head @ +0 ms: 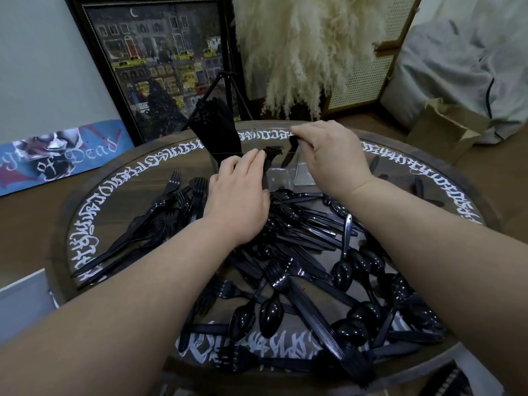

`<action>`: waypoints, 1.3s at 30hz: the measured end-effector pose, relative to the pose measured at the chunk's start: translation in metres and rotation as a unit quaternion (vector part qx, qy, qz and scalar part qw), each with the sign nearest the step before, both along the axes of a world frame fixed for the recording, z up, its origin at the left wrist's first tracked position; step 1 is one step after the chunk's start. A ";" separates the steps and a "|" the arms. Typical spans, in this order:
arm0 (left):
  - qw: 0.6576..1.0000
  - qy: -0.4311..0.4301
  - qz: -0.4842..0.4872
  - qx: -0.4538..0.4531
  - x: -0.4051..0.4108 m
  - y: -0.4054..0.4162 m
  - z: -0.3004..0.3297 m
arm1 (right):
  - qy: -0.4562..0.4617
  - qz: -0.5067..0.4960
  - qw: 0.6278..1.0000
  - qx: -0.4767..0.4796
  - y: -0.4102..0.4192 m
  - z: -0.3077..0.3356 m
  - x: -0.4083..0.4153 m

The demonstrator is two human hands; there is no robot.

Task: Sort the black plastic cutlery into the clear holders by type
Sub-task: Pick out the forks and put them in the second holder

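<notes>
at the far edge of the round table [471, 178], over the clear holders [303, 174], both of my hands are at work. my left hand [240, 192] has its fingers curled round a bunch of forks [271, 155], tines pointing up and away from me, just above the holder's near compartments. my right hand [328, 155] pinches a single black piece [290, 152] by its top end, the rest hanging down into a holder compartment; i think it's a knife, but the shape is too dark to be sure. to the left of my hands, a thick stack of black cutlery [217, 130] stands upright in the leftmost holder.

nearer to me, the unsorted pile [300, 267] covers most of the tabletop: forks to the left, spoons to the right and front, knives crossing through the middle, all tangled. white lettering [85, 244] rings the table's rim.

beyond the table i see a framed street picture [160, 64], pale pampas grass [308, 52], a skateboard deck [60, 155] leaning at the left, and a cardboard box [445, 127] at the right.
</notes>
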State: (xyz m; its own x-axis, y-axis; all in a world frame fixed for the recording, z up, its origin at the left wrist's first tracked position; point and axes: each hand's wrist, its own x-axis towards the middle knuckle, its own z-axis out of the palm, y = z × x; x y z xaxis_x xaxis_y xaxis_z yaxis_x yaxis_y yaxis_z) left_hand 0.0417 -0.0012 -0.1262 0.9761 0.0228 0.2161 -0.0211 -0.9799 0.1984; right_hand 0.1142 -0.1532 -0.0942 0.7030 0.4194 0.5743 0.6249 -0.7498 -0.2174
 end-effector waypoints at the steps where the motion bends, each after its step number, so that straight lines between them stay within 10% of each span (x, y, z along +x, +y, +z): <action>1: 1.000 -0.004 -0.002 -0.004 0.000 0.001 0.000 | 0.026 -0.005 0.999 -0.038 0.002 -0.002 0.003; 13: 0.996 0.024 -0.088 -0.009 -0.041 0.021 -0.002 | 0.167 -0.004 0.981 -0.096 -0.027 0.004 -0.066; 26: 0.972 0.194 -0.072 0.106 -0.104 0.013 -0.016 | 0.382 0.000 0.869 -0.314 -0.033 -0.042 -0.133; 39: 0.997 0.048 0.014 -0.060 -0.066 0.003 -0.009 | 0.468 -0.018 0.883 0.027 -0.038 -0.045 -0.096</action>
State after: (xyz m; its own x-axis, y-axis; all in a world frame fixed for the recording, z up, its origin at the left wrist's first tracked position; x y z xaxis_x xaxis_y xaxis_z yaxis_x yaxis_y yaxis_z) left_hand -0.0239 0.0019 -0.1353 0.9907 0.0708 0.1163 0.0308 -0.9487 0.3146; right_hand 0.0178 -0.1907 -0.1397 0.8929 0.3769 -0.2463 0.1287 -0.7378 -0.6626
